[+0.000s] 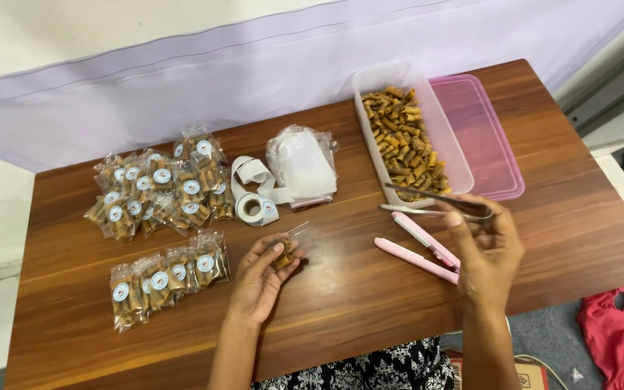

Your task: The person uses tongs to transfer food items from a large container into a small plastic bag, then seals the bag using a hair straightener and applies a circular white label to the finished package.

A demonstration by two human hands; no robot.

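Note:
My left hand [263,276] rests on the wooden table [348,303] and holds a small clear plastic bag [288,245] with a few brown snack pieces in it. My right hand [487,249] holds metal tongs [433,203], whose tips point left toward the near end of a clear rectangular container [451,137] full of brown rolled snacks [404,137]. A pink handheld sealer [420,249] lies on the table just left of my right hand.
Two groups of filled, sticker-sealed snack bags lie at left, one group [159,193] farther from me and a row [167,278] nearer. A roll of round stickers [256,207] and a stack of empty clear bags [303,165] sit mid-table. A pink lid [489,144] lies beside the container. Red cloth [619,336] lies on the floor.

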